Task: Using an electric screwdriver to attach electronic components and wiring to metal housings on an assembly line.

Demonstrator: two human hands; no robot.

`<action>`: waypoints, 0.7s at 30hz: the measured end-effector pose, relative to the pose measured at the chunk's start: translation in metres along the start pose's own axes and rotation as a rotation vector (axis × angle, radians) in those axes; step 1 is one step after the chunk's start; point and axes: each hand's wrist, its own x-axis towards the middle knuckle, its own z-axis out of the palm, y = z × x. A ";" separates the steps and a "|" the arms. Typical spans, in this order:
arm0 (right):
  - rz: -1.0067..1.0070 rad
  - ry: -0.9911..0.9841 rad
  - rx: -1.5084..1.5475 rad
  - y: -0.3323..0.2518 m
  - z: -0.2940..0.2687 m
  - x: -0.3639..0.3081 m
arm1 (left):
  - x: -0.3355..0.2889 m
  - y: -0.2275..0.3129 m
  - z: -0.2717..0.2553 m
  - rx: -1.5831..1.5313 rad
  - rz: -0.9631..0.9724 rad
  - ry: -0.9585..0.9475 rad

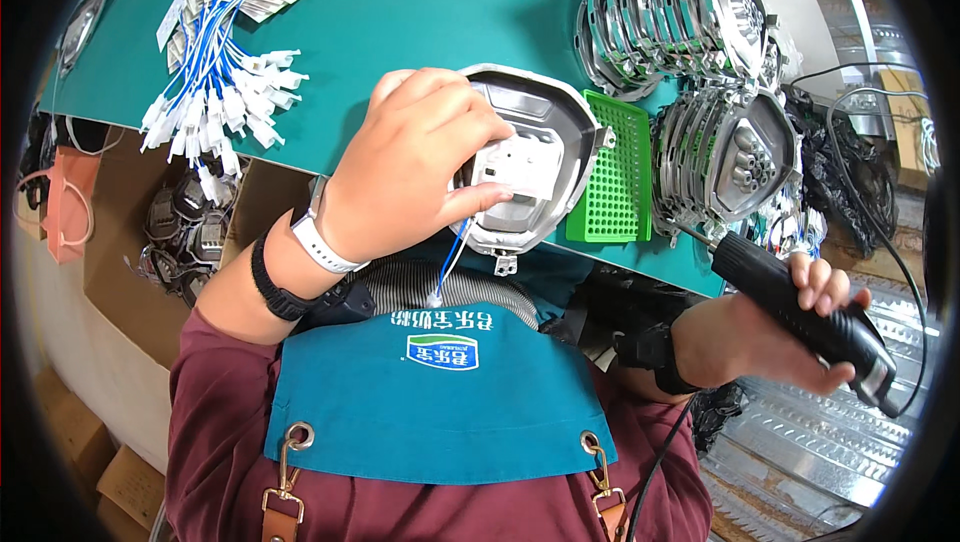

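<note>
My left hand (415, 157) lies over a silver metal lamp housing (570, 112) at the table's near edge. Its thumb and fingers close round a white plastic module (530, 167) seated inside the housing. From under the hand a blue and a white wire (452, 260) hang down to a small white connector. My right hand (790, 327) is wrapped round a black electric screwdriver (775, 287), off to the right of the housing. The screwdriver's tip points up and left, toward a green perforated tray (615, 172), apart from the held housing.
Stacked metal housings (730, 157) stand on the right of the green table (400, 12). A bundle of blue-and-white wires with connectors (220, 92) lies at the left edge, above a cardboard box (125, 272) of parts. The screwdriver's black cord (880, 212) loops at the far right.
</note>
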 end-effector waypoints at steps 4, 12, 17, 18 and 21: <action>0.074 -0.250 0.239 0.023 0.062 -0.016 | -0.002 -0.002 -0.002 -0.019 -0.011 0.005; 0.081 -0.488 0.115 0.066 0.122 -0.040 | -0.006 -0.004 0.000 -0.049 -0.019 0.032; 0.057 -0.515 0.056 0.076 0.125 -0.047 | -0.010 -0.007 0.003 -0.063 0.001 0.066; 0.045 -0.439 0.072 0.077 0.125 -0.049 | -0.011 -0.007 0.004 -0.063 -0.002 0.069; 0.040 -0.379 0.070 0.081 0.124 -0.050 | -0.012 -0.007 0.005 -0.067 -0.002 0.095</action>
